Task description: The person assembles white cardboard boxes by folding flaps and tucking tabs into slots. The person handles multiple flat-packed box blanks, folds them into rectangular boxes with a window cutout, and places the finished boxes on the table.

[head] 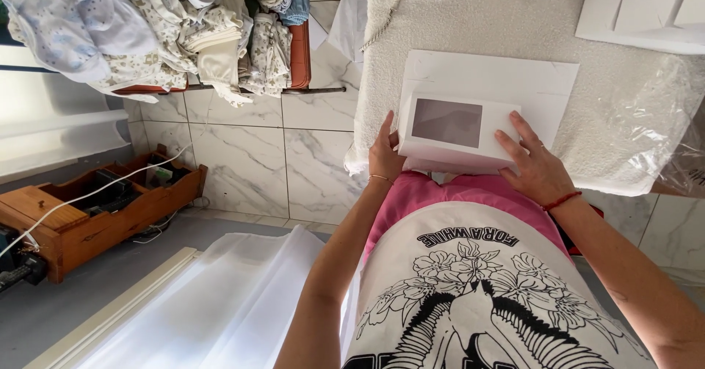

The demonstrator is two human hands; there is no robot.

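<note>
- The person stands at a worktable [470, 24] covered in a pale, towel-like cloth, with a small white box [457, 132] held at the near edge between both hands.
- The box has a grey window panel on top and rests on a flat white sheet of card [514, 75] — the sheet lies flush on the cloth.
- The left hand [383, 156] presses against the box's left end, fingers straight and closed together, thumb tucked below; it braces rather than wraps.
- The right hand [534, 165] lies over the right corner, fingers spread and curled onto the top and side, gripping the box.
- To do this well, I would judge that even pressure from both ends matters — thin card dents easily, and the window panel should stay untouched.
- Keeping the box square to the sheet under it would help its edges stay crisp.
- Crinkled clear plastic film [646, 112] lies to the right on the cloth, well apart from the hands.
- A heap of printed baby clothes [161, 24] sits off to the left, beyond the marble floor.
</note>
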